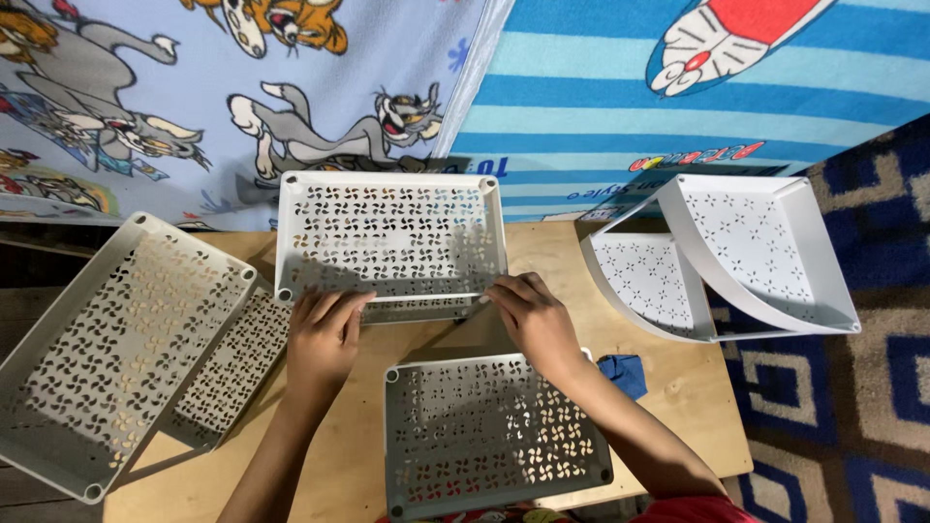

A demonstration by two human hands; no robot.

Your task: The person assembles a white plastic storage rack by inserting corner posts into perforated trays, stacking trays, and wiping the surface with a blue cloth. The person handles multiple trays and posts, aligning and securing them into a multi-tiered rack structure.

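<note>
A white perforated rectangular tray (387, 232) sits tilted at the far middle of a low wooden table (678, 387). My left hand (325, 334) grips its near edge at the left, my right hand (533, 320) presses on its near edge at the right. Part of another perforated tray (417, 310) shows beneath it. A third matching tray (489, 436) lies flat near me, under my right forearm.
Two more perforated trays (116, 339) lean stacked at the left table edge. A white corner shelf unit (727, 257) lies on its side at the right. A blue cloth (625, 373) sits by my right arm. Cartoon blankets hang behind; patterned carpet at right.
</note>
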